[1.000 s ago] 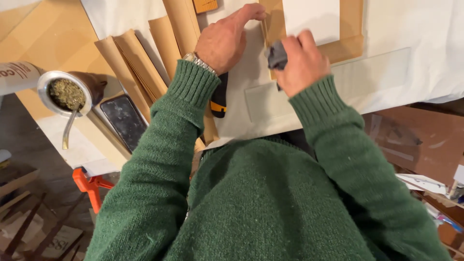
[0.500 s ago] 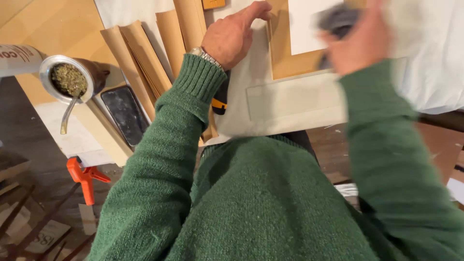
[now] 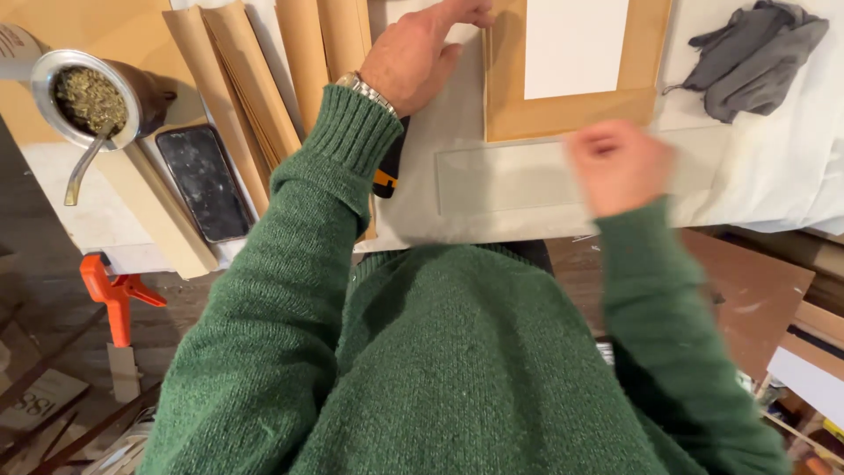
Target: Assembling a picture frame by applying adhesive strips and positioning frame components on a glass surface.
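Only the head view here, looking straight down over a green knit sweater at a worktop (image 3: 791, 189) covered in white sheeting. The left hand (image 3: 413, 53) is flat on the pale board (image 3: 440, 189), fingers (image 3: 466, 10) stretched out and open, tips touching the left edge of the brown cardboard frame (image 3: 505, 105), not gripping anything; there's a metal watch (image 3: 365, 88) at the wrist just above the sweater cuff. The frame lies flat at the top middle of the worktop with a white rectangle (image 3: 576, 44) in its opening. The right hand (image 3: 620, 167) hovers just below the frame's lower right corner, over a see-through rectangular sheet (image 3: 510, 180) lying on the board; it's badly motion-blurred, looks loosely curled, but honestly can't tell if the fingers are closed on something or not. Off to the right lies a crumpled grey cloth (image 3: 747, 57). Left of the left arm there's a fan of brown paper strips (image 3: 255, 97), a dusty black phone (image 3: 202, 180) lying face up, and a metal-rimmed cup of green herb (image 3: 88, 97) with a metal straw (image 3: 83, 167) sticking out. Something black and yellow (image 3: 387, 171) peeks from under the left cuff. Down below the worktop edge, an orange clamp (image 3: 110, 295).
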